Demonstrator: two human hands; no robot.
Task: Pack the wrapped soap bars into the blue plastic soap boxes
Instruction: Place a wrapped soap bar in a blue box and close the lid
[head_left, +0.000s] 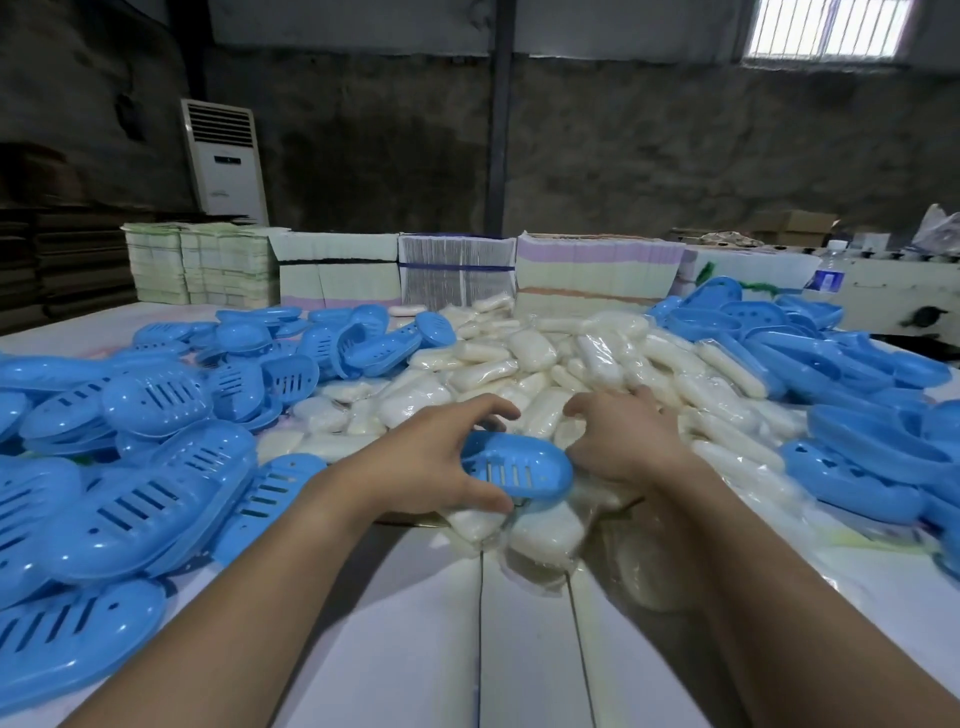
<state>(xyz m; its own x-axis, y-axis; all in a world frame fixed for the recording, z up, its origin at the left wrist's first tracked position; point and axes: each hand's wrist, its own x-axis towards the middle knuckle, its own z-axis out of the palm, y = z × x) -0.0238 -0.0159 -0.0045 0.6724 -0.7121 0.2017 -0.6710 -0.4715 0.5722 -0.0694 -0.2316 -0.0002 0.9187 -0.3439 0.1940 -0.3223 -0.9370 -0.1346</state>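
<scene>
My left hand (441, 457) grips a blue slotted soap box half (514, 470) by its left end, holding it just above the near edge of a big heap of white wrapped soap bars (530, 353). The thumb is under the box and the fingers curl over its top. My right hand (623, 434) rests palm-down on the soap bars right beside the box, fingers bent into the pile. Whether it holds a bar is hidden under the palm.
Piles of blue box halves lie on the left (145, 447) and on the right (857, 415) of the white table (426, 623). Stacks of flat printed cartons (457, 270) line the far edge. A water bottle (828, 275) stands at the far right.
</scene>
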